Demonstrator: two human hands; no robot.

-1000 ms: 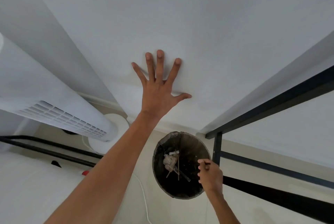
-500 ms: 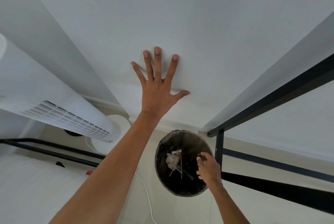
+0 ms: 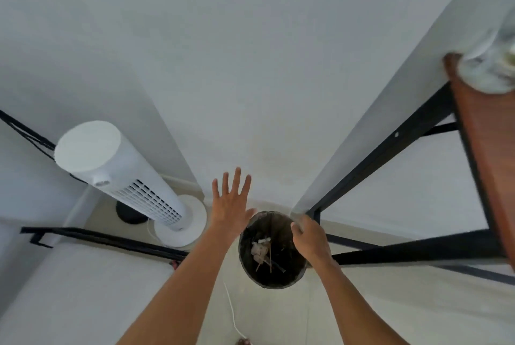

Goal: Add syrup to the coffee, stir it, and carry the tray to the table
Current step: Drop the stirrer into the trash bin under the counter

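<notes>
The dark round bin (image 3: 271,250) stood on the floor in the corner, and inside it lay crumpled pale wrappers (image 3: 257,248) and a few thin wooden sticks (image 3: 270,258) against the black liner. My right hand (image 3: 308,240) hung over the bin's right rim, fingers curled loosely downward with its back toward me; I could not tell whether anything was pinched in it. My left hand (image 3: 230,206) was spread wide, fingers apart and holding nothing, just left of the bin and up toward the white wall (image 3: 250,66) (whether the palm actually touched the wall I could not tell). Left of the bin stood a white tower fan (image 3: 122,180) on its round base, with a thin white cord (image 3: 232,314) trailing over the floor in front of the bin. Right of the bin rose a black metal frame (image 3: 390,149) carrying a reddish wooden tabletop (image 3: 485,149), and on that tabletop's far end sat a blurred clear glass vessel (image 3: 490,66). The coffee, the syrup and the tray were nowhere in my view.
</notes>
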